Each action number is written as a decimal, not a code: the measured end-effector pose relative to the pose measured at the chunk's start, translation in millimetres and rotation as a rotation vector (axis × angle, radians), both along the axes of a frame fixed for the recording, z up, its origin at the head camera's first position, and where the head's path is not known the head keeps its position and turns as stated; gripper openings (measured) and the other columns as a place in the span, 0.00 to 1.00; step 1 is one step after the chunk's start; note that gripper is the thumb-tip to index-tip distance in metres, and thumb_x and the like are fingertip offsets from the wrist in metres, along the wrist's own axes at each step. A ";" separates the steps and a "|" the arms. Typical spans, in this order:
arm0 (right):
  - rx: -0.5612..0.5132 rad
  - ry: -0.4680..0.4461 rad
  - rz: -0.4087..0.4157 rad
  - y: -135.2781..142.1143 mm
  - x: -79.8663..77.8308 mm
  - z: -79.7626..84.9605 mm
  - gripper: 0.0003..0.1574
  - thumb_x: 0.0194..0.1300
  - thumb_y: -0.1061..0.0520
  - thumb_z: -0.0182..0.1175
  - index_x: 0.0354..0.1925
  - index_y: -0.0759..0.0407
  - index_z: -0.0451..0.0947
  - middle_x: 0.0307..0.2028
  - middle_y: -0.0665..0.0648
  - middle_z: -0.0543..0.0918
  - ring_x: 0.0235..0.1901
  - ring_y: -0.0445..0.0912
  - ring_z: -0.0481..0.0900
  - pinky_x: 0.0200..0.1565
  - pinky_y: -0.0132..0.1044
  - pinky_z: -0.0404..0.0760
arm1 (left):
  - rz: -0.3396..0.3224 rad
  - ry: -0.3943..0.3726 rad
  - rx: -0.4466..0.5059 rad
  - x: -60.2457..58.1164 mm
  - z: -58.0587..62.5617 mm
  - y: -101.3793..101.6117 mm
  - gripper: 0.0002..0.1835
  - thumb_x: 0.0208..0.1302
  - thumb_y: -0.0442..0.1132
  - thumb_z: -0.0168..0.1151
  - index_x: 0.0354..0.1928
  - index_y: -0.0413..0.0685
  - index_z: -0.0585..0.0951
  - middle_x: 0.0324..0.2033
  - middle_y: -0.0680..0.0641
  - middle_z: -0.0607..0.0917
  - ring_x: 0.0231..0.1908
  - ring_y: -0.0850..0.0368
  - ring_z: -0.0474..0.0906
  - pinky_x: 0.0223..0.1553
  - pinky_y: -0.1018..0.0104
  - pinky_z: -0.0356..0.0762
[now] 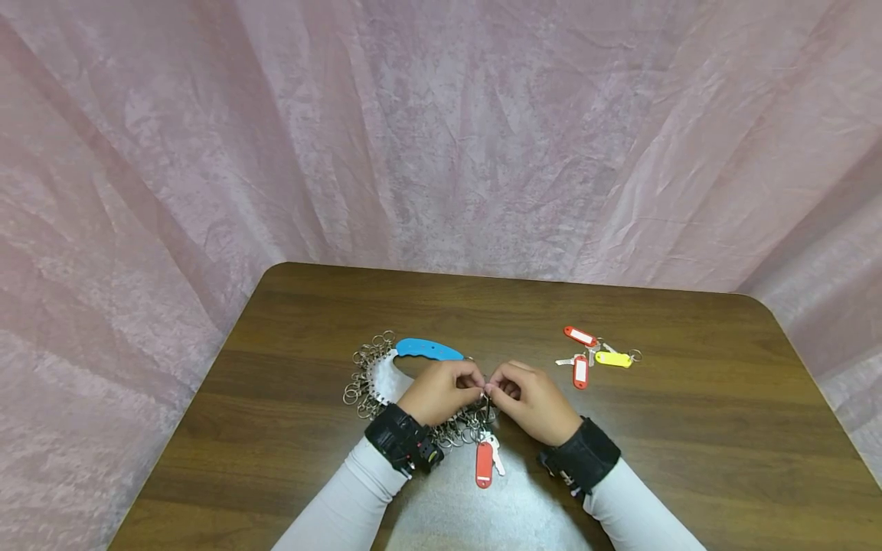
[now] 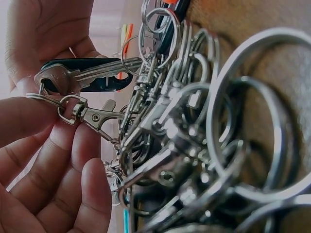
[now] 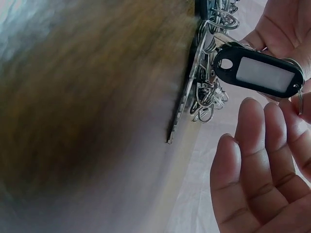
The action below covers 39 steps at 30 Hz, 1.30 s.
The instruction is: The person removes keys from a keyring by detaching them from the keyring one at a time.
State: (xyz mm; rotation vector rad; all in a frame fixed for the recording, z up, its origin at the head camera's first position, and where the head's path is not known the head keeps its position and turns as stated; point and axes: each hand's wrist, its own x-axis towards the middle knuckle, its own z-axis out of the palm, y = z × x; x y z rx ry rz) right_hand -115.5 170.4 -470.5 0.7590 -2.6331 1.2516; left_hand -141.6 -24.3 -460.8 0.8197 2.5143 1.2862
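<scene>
A metal key holder plate [image 1: 384, 380] with a blue handle [image 1: 429, 349] lies on the table, its edge lined with swivel clips and split rings. My left hand [image 1: 441, 392] pinches a split ring [image 2: 46, 99] beside the loop of one swivel clip [image 2: 95, 118]. A silver key [image 2: 60, 80] and a black key tag [image 3: 265, 73] with a white label hang at that ring. My right hand [image 1: 532, 402] pinches the ring at the tag's end, its fingertips close to the left ones. Below the hands, a red tag [image 1: 485, 465] and a key [image 1: 497, 457] lie by the holder's edge.
On the right of the wooden table [image 1: 717, 398] lie two red tags [image 1: 581, 373], a yellow tag [image 1: 613, 359] and several keys. A pink curtain [image 1: 496, 138] hangs behind the table's far edge.
</scene>
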 end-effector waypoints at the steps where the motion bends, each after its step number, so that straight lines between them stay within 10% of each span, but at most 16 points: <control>1: -0.002 0.003 0.001 -0.1 0.0 0.1 0.07 0.62 0.60 0.62 0.31 0.47 0.76 0.28 0.42 0.74 0.27 0.36 0.73 0.28 0.32 0.76 | 0.002 -0.002 0.002 0.1 0.2 0.1 0.03 0.59 0.37 0.63 0.31 0.55 0.80 0.25 0.60 0.79 0.28 0.65 0.75 0.32 0.70 0.75; 39: -0.002 0.005 0.048 -2.9 1.9 1.5 0.02 0.64 0.59 0.60 0.33 0.52 0.77 0.29 0.42 0.74 0.28 0.36 0.74 0.29 0.35 0.77 | 0.027 -0.006 -0.028 0.1 -2.7 0.9 0.04 0.59 0.37 0.64 0.31 0.57 0.80 0.24 0.60 0.79 0.28 0.65 0.75 0.32 0.70 0.74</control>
